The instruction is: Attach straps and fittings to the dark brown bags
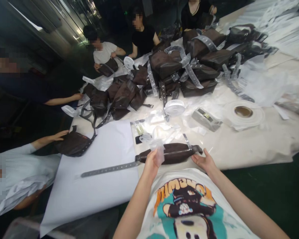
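A dark brown bag (pixel 175 153) lies crosswise on the table edge in front of me. Its long strap (pixel 109 169), in clear plastic wrapping, stretches out to the left. My left hand (pixel 152 163) is closed on a crumpled piece of translucent plastic film (pixel 159 152) at the bag's left part. At the other end, my right hand (pixel 203 161) rests its fingertips against the bag near the strap fitting, thumb held apart and fingers open. A short plastic-wrapped strip (pixel 187 141) stands up from the bag's right part.
Brown bags (pixel 166 64) with wrapped straps are heaped across the table. A white fan (pixel 174 108), a tape dispenser (pixel 206 119) and a large white roll (pixel 244 113) stand beyond my hands. White sheeting (pixel 109 196) covers the left side. Several co-workers handle bags around the table.
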The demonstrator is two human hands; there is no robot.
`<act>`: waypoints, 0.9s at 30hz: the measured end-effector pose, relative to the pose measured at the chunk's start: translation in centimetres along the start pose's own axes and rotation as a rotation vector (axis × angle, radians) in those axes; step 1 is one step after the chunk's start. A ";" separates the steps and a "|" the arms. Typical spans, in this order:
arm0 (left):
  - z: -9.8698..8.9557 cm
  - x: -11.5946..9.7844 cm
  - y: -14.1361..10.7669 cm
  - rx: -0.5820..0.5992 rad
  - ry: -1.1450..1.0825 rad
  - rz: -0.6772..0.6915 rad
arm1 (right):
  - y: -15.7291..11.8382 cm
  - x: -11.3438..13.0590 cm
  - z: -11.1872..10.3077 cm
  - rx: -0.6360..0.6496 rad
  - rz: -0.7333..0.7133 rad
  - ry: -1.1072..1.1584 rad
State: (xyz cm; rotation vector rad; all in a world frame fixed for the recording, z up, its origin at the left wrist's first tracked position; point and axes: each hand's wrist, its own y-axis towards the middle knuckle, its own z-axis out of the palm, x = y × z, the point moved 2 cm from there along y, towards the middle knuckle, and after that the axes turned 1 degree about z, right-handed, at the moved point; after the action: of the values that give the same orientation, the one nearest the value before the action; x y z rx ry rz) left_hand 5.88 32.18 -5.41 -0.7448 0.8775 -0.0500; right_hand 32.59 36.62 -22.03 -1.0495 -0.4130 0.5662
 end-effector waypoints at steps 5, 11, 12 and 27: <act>1.4 0.5 -0.3 0.140 -0.032 0.028 | 0.8 3.5 1.3 -0.015 -0.408 0.146; 4.1 0.8 1.1 0.130 -0.123 0.093 | -5.8 5.8 5.8 0.280 -1.214 -0.287; 4.7 0.9 1.6 0.114 -0.145 0.088 | -7.3 5.4 6.9 0.350 -1.322 -0.451; 6.6 0.2 3.8 -0.032 -0.185 0.099 | -12.5 2.5 14.9 1.015 -0.854 -1.309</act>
State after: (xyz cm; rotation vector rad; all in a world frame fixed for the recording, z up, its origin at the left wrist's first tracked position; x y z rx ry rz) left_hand 9.74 38.71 -5.21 -0.7224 0.7386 0.1189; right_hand 29.01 43.70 -4.08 0.6284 -1.4234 0.4968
